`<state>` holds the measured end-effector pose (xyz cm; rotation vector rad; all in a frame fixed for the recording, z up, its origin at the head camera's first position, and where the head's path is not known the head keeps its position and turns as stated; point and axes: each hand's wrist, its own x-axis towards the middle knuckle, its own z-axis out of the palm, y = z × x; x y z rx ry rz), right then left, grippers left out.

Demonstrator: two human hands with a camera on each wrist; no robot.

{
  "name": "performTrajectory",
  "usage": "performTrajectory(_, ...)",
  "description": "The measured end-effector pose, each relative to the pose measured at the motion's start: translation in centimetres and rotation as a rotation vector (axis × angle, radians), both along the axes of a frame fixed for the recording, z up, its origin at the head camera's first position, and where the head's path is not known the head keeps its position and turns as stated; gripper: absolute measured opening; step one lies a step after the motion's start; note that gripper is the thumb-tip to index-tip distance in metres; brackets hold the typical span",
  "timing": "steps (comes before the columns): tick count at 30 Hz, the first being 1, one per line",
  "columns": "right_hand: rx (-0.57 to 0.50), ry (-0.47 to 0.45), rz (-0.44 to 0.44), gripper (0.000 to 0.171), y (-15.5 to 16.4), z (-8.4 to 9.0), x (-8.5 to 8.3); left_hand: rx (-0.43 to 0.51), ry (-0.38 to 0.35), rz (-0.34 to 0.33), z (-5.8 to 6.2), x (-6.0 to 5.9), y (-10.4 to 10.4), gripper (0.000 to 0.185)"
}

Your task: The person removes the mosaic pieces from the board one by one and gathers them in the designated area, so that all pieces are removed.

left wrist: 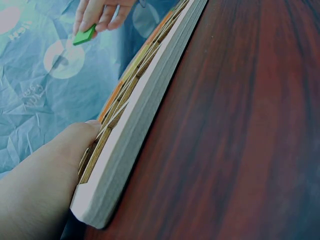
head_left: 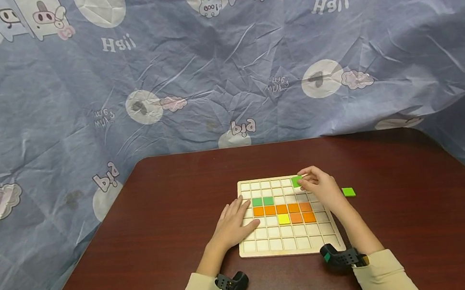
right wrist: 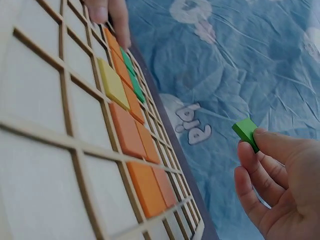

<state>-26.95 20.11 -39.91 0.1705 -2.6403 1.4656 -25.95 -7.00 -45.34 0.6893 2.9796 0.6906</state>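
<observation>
A light wooden grid board (head_left: 271, 246) lies on the table, with orange tiles (head_left: 281, 208), a yellow tile (head_left: 283, 219) and two darker green tiles (head_left: 257, 202) set in its squares. My right hand (head_left: 321, 187) pinches a bright green tile (right wrist: 245, 132) between thumb and fingers, held above the board's far right part. The left hand (head_left: 230, 225) rests on the board's left edge with its fingers spread; in the left wrist view its thumb (left wrist: 75, 142) lies against the board's rim. What lies under the left palm is hidden.
Another bright green tile (head_left: 348, 192) lies on the dark reddish table (head_left: 169, 196), right of the board. Behind the table hangs a blue printed cloth (head_left: 206, 71). Each wrist wears a black strapped camera (head_left: 233, 284).
</observation>
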Motion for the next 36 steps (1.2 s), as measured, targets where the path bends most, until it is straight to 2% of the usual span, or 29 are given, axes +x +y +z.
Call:
performTrajectory(20,0.057,0.022,-0.146,0.044,7.5,-0.4,0.8,-0.004,0.001,-0.002,0.0,-0.2,0.0,0.065)
performTrajectory(27,0.099,0.014,-0.216,0.044,9.9,-1.3,1.5,-0.003,-0.011,0.002,0.0,-0.1,0.0,0.065)
performTrajectory(36,0.103,0.027,-0.314,0.043,11.8,-2.6,2.1,-0.004,-0.004,0.002,-0.1,-0.1,0.0,0.065)
